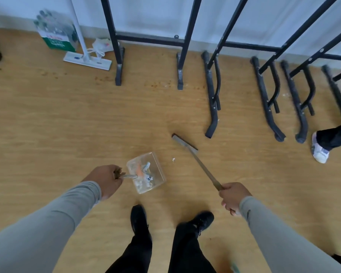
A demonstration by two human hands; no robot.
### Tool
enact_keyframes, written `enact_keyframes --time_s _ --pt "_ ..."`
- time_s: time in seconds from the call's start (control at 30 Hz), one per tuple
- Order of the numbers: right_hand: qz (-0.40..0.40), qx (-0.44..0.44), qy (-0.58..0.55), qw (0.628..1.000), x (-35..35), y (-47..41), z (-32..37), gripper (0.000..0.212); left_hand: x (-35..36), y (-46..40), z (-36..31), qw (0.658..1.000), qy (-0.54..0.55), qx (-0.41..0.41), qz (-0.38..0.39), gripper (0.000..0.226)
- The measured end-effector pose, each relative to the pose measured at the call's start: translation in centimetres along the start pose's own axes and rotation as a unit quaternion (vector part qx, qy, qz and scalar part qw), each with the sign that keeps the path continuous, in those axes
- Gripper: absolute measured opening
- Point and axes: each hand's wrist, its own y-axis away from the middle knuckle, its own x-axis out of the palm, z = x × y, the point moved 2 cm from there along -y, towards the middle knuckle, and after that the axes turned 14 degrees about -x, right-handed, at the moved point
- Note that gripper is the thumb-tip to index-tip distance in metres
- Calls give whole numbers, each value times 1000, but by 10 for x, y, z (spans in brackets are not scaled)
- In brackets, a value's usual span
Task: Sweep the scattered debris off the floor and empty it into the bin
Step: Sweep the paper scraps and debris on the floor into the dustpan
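Scene is evenly and brightly lit by soft diffuse light; only faint shadows are cast on the wooden floor (67,115). Strong wide-angle bending is seen at edges. Slight overall softness is noted; the green box (55,30) is blurred.

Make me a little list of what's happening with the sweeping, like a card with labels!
left hand: left hand grips the handle of the clear dustpan
right hand: right hand grips the broom handle
dustpan: holds white and orange scraps
broom head: down by the floor, beyond and to the right of the dustpan
left on floor: one small white scrap between dustpan and broom; brown specks near the black frame legs
by the wall: a white flat mop
bin: not in view
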Motion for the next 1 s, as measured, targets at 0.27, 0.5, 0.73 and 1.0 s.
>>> enact_keyframes --time_s 0.27,0.5,0.73,1.0 --pt "21 -61 238 969 9 47 -40 51 3 -8 2 1000 -4 -2 9 32" --pt "25 44 -6 999 -32 75 -64 40 9 -7 -8 999 -40 -2 12 34" --pt "37 38 44 998 23 43 -56 37 22 -12 -37 998 -62 -8 -27 13" --pt "153 86 -99 979 54 65 -35 45 20 -15 -43 998 -57 -17 -34 2"
